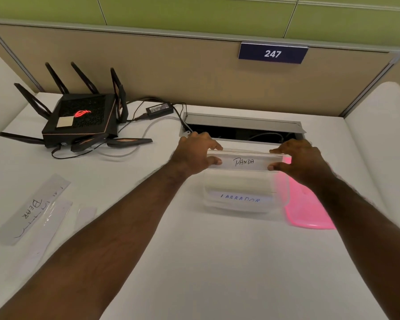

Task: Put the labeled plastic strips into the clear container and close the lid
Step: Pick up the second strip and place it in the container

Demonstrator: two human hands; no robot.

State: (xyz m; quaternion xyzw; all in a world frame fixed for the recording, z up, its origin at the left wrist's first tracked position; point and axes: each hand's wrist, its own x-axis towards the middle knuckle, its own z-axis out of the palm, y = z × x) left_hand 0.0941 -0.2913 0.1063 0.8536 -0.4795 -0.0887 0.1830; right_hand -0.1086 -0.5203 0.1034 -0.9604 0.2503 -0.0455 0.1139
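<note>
Both hands hold 1 strip marked PANDA (246,161) by its ends, left hand (195,153) and right hand (301,160) each pinching it over the far rim of the clear container (245,181); a strip marked LABRADOR (240,199) already lies inside; several strips, 1 reading BEAR (30,210), wait near left on the white desk (217,262); the pink lid (310,211) lies right, not yet on; a black router (79,116) sits far left; a sign (273,53) reads 247.
</note>
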